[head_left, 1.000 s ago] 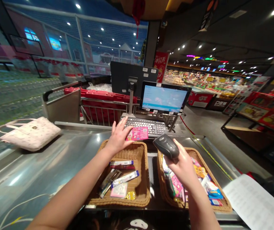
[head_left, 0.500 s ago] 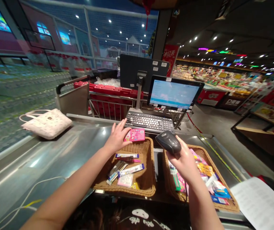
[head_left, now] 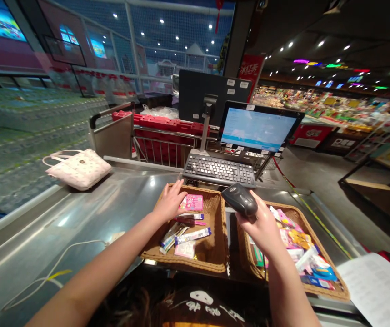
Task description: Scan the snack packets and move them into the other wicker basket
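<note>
My left hand (head_left: 170, 202) is over the far left corner of the left wicker basket (head_left: 222, 227), its fingers apart. A flat pink packet (head_left: 193, 202) lies inside the basket beside the fingertips; the hand hides its left end. Nearer me in the same basket are several slim stick packs (head_left: 195, 235) and a small pale pink packet (head_left: 185, 249). My right hand (head_left: 261, 225) is wrapped around a black barcode scanner (head_left: 240, 200), held above the gap between the two baskets. The right wicker basket (head_left: 321, 227), full of colourful small packages, is partly hidden by my right forearm.
A keyboard (head_left: 219, 169) and a lit screen (head_left: 259, 127) stand behind the baskets. On the metal counter (head_left: 123, 190) at left sit a pale handbag (head_left: 79, 169) and a white cable (head_left: 68, 247). A printed sheet (head_left: 379, 284) lies at right. A trolley (head_left: 161, 147) stands beyond.
The pink packet has gone from my left hand above the basket's far edge down into the basket, and the fingers have come off it. The view has shifted slightly; the scanner stays in my right hand.
</note>
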Demonstrator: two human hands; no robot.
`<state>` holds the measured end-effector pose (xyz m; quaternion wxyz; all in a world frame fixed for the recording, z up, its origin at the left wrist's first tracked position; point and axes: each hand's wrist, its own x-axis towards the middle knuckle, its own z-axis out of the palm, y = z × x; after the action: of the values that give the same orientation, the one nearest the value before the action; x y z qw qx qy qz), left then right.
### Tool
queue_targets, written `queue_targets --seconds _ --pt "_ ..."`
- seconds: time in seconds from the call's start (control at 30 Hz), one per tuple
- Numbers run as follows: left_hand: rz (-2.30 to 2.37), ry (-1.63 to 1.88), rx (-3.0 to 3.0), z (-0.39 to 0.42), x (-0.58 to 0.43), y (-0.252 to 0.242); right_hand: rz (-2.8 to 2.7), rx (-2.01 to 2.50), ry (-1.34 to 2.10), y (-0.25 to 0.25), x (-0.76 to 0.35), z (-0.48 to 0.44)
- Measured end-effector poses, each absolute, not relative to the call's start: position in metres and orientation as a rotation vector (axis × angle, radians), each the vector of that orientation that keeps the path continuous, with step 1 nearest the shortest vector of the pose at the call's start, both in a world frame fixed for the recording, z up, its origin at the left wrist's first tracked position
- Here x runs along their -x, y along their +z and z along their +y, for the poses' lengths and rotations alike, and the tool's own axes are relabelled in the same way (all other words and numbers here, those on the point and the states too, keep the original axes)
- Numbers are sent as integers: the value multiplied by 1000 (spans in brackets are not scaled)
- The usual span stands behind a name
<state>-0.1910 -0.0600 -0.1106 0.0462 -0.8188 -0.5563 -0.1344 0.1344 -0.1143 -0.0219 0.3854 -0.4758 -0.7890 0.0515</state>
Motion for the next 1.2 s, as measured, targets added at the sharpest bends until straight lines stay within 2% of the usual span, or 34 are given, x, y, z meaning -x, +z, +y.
queue_targets --seconds 0.4,0.77,1.2 --pt "-1633 -78 2619 -46 188 -137 -2006 1230 209 -23 -128 -115" --pt "-1570 -10 2660 -39 186 -163 -2008 1263 206 -24 -131 -113" --pt "-1681 26 2613 -41 181 -164 -2005 1277 222 -30 -144 -115"
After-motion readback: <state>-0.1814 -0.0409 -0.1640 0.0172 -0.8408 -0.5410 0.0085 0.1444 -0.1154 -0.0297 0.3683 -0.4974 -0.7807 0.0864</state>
